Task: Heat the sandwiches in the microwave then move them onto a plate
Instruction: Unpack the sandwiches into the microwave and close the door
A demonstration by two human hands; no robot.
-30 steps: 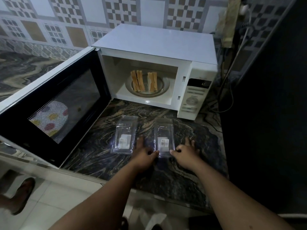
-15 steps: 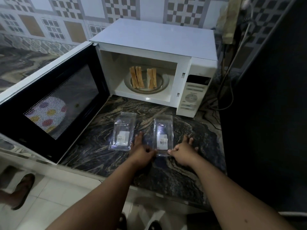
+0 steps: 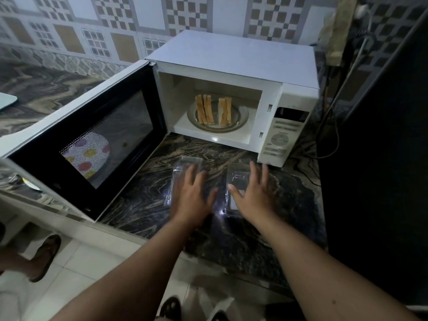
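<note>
Our left hand and right hand hover flat, fingers spread, holding nothing. Two tan sliced sandwiches stand on the round glass turntable inside the open white microwave, ready for heating.

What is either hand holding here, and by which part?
Nothing is held. The left hand and right hand are spread open over the clear containers; contact cannot be told.

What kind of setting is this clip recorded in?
Most likely a home kitchen: a white microwave stands open on a dark veined stone counter, patterned tiles cover the wall behind it, and sandwiches sit on its turntable.
</note>
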